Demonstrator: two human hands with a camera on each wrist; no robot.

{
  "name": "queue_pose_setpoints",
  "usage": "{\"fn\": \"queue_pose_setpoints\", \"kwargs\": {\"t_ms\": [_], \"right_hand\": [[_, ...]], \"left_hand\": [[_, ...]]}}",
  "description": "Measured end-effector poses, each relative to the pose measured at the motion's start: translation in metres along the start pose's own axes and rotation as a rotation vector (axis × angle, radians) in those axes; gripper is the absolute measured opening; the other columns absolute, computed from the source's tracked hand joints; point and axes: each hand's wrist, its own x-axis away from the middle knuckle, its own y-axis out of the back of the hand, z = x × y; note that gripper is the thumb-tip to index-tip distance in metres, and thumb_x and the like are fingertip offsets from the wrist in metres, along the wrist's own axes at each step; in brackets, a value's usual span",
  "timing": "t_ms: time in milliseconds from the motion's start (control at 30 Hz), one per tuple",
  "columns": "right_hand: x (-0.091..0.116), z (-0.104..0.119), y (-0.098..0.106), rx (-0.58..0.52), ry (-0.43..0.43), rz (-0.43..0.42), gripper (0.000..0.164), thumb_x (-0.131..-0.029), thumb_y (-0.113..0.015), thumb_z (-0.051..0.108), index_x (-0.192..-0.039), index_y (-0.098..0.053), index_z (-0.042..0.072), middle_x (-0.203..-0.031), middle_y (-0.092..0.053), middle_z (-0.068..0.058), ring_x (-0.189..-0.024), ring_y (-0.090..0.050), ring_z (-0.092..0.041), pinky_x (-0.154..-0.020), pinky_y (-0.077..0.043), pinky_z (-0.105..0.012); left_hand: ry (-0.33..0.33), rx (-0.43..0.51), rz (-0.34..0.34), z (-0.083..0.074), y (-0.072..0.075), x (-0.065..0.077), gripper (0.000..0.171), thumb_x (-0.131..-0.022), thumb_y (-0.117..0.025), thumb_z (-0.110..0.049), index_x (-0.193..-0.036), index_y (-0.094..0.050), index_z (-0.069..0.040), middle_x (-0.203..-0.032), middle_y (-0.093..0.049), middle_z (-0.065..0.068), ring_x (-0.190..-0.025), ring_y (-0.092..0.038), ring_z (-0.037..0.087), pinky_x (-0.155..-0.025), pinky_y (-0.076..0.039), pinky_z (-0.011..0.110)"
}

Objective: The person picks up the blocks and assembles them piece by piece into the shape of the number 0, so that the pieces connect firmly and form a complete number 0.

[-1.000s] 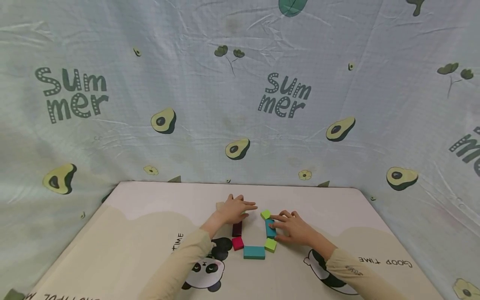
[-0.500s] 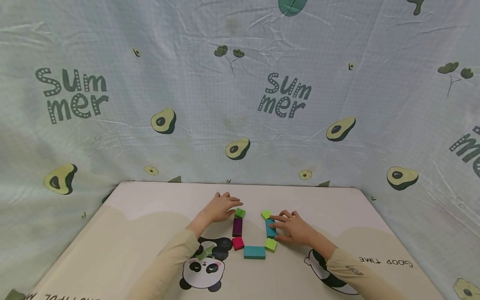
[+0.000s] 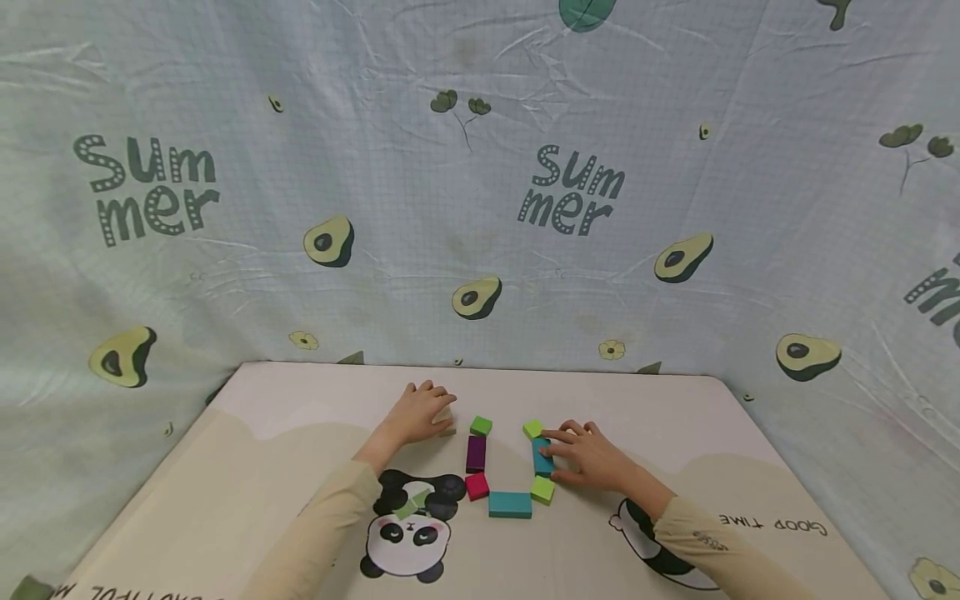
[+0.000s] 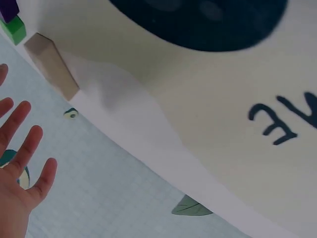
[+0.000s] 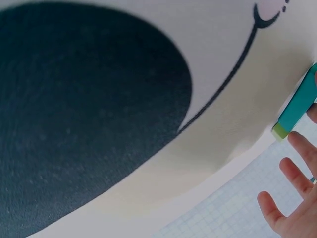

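Observation:
My left hand (image 3: 416,414) hovers at the table's far side, fingers apart, beside a plain wooden block (image 4: 52,64). That block lies on the table, mostly covered by the hand in the head view. To its right stand a green cube (image 3: 481,426), a purple block (image 3: 476,454) and a red cube (image 3: 476,486) in a line. A teal block (image 3: 510,504) lies across the near side. My right hand (image 3: 592,457) rests loosely spread fingers against a second teal block (image 3: 542,457), which has lime cubes at its far end (image 3: 533,428) and near end (image 3: 542,489).
The blocks form a U shape on the pale table (image 3: 300,517), which is printed with pandas and lettering. A fabric sheet (image 3: 390,183) with avocado and "summer" prints hangs just behind the table's far edge.
My left hand has drawn away leftward from the green cube, uncovering it and the purple block, and now is over the wooden block. My right hand has stayed in place.

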Motion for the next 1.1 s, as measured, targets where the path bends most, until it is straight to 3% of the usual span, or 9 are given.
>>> {"fn": "queue_pose_setpoints", "kwargs": {"t_ms": [367, 533, 800, 1100], "right_hand": [[0.001, 0.003, 0.002, 0.014, 0.000, -0.004, 0.037, -0.082, -0.058, 0.042, -0.114, -0.060, 0.025, -0.117, -0.054, -0.002, -0.109, -0.041, -0.020, -0.076, -0.036, -0.039], [0.001, 0.004, 0.002, 0.022, -0.004, -0.010, 0.037, -0.081, -0.059, 0.043, -0.114, -0.060, 0.025, -0.115, -0.055, -0.001, -0.108, -0.042, -0.020, -0.076, -0.036, -0.039], [0.001, 0.004, 0.001, 0.032, -0.008, -0.003, 0.038, -0.081, -0.058, 0.043, -0.115, -0.059, 0.026, -0.115, -0.055, 0.000, -0.108, -0.042, -0.019, -0.075, -0.036, -0.037], [0.001, 0.002, 0.001, 0.044, 0.011, -0.015, 0.038, -0.082, -0.058, 0.044, -0.115, -0.059, 0.027, -0.115, -0.055, 0.001, -0.106, -0.042, -0.019, -0.073, -0.036, -0.036]], "left_hand": [[0.089, -0.013, 0.076, 0.008, -0.014, 0.003, 0.051, -0.071, -0.067, -0.047, -0.103, -0.061, -0.008, -0.094, -0.060, 0.009, -0.086, -0.049, 0.026, -0.073, -0.038, 0.046], [0.096, -0.005, 0.092, 0.009, -0.016, 0.003, 0.049, -0.069, -0.069, -0.048, -0.098, -0.060, -0.009, -0.089, -0.057, 0.008, -0.083, -0.047, 0.025, -0.071, -0.037, 0.044], [0.117, 0.013, 0.143, 0.009, -0.020, 0.000, 0.053, -0.072, -0.067, -0.046, -0.106, -0.058, -0.007, -0.097, -0.055, 0.010, -0.090, -0.047, 0.026, -0.075, -0.038, 0.046], [0.124, 0.037, 0.141, 0.008, -0.024, -0.002, 0.049, -0.072, -0.067, -0.043, -0.101, -0.058, -0.005, -0.098, -0.053, 0.012, -0.089, -0.046, 0.027, -0.070, -0.037, 0.044]]}}
